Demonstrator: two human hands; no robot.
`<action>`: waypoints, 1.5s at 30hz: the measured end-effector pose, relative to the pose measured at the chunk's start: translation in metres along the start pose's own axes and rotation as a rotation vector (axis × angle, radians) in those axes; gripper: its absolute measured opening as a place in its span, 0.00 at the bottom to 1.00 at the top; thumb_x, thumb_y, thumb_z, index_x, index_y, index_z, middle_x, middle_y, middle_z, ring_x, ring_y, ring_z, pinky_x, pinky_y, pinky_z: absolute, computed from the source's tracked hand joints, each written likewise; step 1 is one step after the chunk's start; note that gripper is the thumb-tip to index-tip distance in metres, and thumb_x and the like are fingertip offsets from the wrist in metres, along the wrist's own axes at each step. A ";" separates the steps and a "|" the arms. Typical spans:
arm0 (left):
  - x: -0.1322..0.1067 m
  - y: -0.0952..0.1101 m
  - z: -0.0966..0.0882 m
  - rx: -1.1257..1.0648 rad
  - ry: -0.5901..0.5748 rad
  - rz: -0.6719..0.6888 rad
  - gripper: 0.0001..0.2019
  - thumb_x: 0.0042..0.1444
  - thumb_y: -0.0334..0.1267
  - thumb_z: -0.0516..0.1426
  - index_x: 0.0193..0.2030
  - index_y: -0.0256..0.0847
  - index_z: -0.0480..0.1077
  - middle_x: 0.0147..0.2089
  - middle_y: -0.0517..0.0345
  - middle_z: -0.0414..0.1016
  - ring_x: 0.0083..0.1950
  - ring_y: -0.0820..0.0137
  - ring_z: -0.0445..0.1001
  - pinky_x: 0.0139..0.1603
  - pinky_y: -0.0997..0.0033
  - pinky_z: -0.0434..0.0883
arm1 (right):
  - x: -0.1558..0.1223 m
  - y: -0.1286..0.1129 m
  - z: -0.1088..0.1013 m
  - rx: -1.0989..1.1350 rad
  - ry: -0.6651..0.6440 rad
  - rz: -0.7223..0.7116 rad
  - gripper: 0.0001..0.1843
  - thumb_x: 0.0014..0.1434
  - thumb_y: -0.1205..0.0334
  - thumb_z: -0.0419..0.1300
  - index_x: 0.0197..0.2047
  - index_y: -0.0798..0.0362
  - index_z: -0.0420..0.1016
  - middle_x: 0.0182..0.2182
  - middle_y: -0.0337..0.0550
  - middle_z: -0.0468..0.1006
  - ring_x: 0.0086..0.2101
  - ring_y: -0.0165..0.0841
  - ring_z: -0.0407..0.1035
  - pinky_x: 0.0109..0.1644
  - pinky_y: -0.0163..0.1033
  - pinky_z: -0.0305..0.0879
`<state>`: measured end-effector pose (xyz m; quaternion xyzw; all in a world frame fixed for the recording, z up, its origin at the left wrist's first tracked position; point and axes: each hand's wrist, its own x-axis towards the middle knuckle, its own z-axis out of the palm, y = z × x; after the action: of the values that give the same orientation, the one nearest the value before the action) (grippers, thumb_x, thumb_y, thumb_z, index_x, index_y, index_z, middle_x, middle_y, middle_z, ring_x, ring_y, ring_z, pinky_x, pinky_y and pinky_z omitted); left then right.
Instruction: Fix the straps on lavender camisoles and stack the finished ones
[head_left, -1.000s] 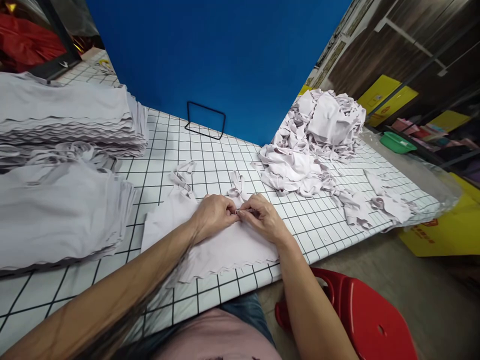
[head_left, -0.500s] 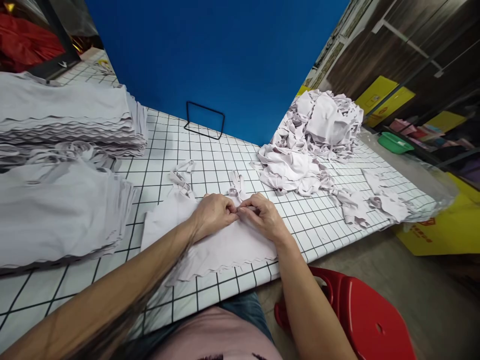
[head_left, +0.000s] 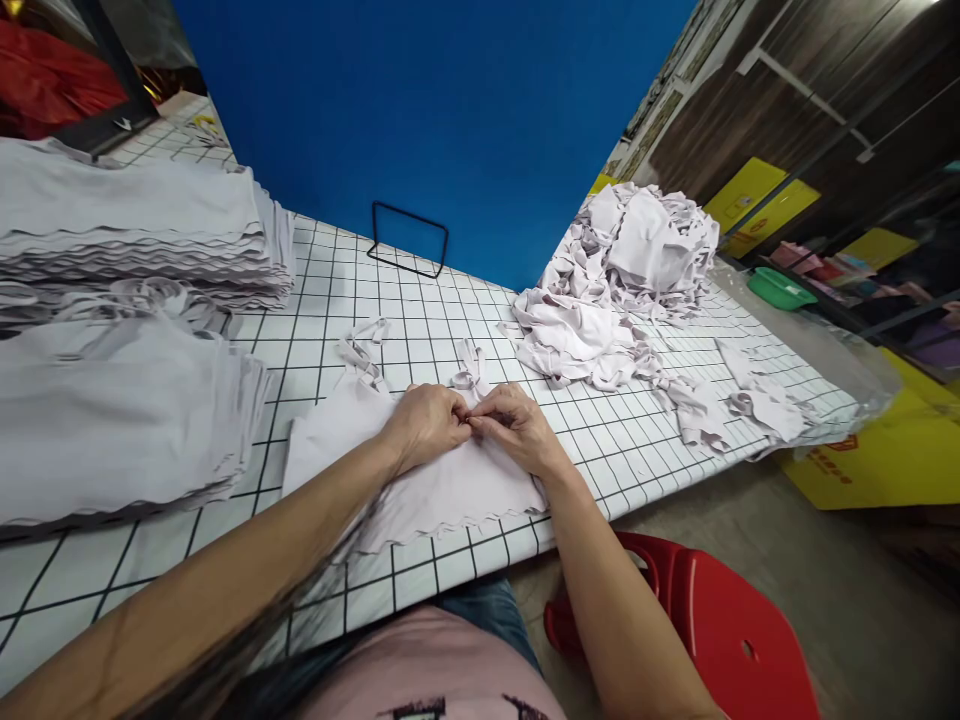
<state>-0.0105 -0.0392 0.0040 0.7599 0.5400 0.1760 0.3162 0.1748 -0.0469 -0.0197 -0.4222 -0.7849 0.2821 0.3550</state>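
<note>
A pale lilac fabric piece (head_left: 420,490) with a zigzag lower edge lies flat on the gridded table (head_left: 420,300) in front of me. Its straps (head_left: 471,368) trail away toward the back. My left hand (head_left: 427,425) and my right hand (head_left: 510,425) meet fingertip to fingertip on the upper edge of this piece, both pinched closed on the fabric. What lies between the fingertips is too small to make out.
Two tall stacks of the same pale fabric (head_left: 127,410) fill the left side. A loose heap of pieces (head_left: 630,270) lies at the right rear. A black wire stand (head_left: 411,238) sits by the blue wall. A red stool (head_left: 697,640) stands at my right.
Both hands stay pinched together on the fabric's upper edge; only the fingertips shift slightly. The camera has tilted a little.
</note>
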 end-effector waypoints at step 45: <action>0.004 -0.008 0.000 -0.068 -0.084 0.099 0.10 0.53 0.41 0.58 0.41 0.41 0.70 0.28 0.67 0.69 0.31 0.72 0.68 0.39 0.71 0.60 | 0.128 0.045 -0.051 -0.457 -0.195 0.043 0.08 0.51 0.71 0.63 0.36 0.57 0.79 0.30 0.41 0.73 0.29 0.29 0.63 0.34 0.36 0.56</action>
<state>-0.0150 -0.0332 -0.0014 0.7811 0.4819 0.1776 0.3551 0.1857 0.0925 0.0180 -0.4788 -0.8498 0.1443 0.1668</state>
